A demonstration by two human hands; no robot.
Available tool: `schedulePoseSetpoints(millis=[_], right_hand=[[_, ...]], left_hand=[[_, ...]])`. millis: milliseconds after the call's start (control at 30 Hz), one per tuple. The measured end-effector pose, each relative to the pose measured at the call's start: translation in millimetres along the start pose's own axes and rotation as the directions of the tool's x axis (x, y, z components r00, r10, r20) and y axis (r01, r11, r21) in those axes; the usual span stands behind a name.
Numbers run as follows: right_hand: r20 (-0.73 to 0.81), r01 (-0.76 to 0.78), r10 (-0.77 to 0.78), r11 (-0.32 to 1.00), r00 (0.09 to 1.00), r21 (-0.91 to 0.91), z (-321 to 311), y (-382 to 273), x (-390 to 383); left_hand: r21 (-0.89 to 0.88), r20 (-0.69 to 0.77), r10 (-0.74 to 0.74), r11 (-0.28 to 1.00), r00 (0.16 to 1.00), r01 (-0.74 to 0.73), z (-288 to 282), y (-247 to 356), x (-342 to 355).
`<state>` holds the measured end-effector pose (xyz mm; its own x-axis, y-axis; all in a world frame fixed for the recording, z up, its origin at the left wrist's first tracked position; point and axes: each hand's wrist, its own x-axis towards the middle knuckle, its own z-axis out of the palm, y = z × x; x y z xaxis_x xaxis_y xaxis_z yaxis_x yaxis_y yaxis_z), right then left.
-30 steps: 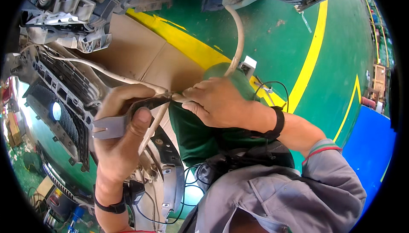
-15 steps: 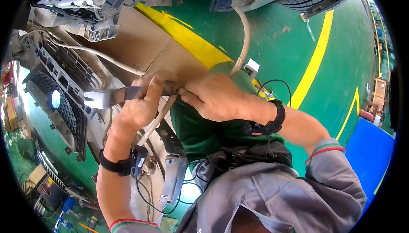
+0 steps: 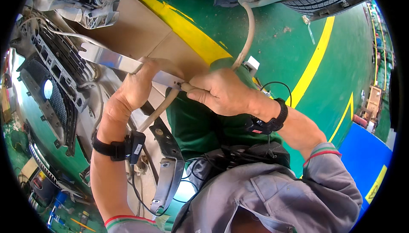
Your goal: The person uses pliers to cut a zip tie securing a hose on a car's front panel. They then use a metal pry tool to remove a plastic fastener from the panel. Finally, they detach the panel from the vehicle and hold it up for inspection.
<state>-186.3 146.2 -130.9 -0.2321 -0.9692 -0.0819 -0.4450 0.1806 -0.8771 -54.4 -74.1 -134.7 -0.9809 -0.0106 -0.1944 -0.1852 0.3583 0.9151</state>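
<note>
A flat, shiny metal strip [image 3: 114, 60] with a notched left end slants across in front of me, its left end higher. My left hand [image 3: 137, 87] is closed around its middle. At the strip's right end, beside a small hole, my right hand [image 3: 225, 91] is closed in a pinch with the thumb along the lower edge. The right fingertips are partly hidden. Below the strip a beige hose [image 3: 159, 113] runs down to the left, apart from my fingers. My green trouser leg [image 3: 187, 120] is under the right hand.
Car front parts with a grille [image 3: 51, 99] lie at the left. A dark metal bracket [image 3: 164, 141] stands beside my left forearm. Brown cardboard [image 3: 128, 33] covers floor ahead. A tyre [image 3: 326, 3] and another beige hose [image 3: 251, 28] are at the far right.
The strip has tilted, its notched left end rising and its broad face turning more toward view. My left hand has moved up slightly with it. Both hands keep their hold.
</note>
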Motion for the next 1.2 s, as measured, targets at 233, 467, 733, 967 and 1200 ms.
schedulePoseSetpoints(millis=[233, 467, 733, 967, 1200], right_hand=[[0.045, -0.015, 0.019, 0.996, 0.999, -0.087, -3, -4, 0], [-0.06, 0.034, -0.042, 0.99, 0.997, -0.134, 6, -5, -2], [-0.137, 0.031, -0.052, 0.988, 0.989, -0.15, 9, -8, -4], [-0.184, 0.013, -0.044, 0.986, 0.982, -0.167, 14, -7, -5], [-0.264, 0.011, -0.084, 0.964, 0.961, -0.265, 26, -4, -4]], left_hand=[[0.342, 0.019, 0.285, 0.899, 0.958, -0.274, -4, 39, -12], [0.469, -0.148, 0.224, 0.873, 0.963, -0.131, 12, 67, -42], [0.347, -0.23, 0.03, 0.936, 0.973, 0.054, 19, 99, -83], [0.187, -0.22, -0.112, 0.97, 0.969, 0.155, 15, 137, -115], [0.034, -0.344, -0.241, 0.963, 0.908, 0.268, 48, 163, -121]])
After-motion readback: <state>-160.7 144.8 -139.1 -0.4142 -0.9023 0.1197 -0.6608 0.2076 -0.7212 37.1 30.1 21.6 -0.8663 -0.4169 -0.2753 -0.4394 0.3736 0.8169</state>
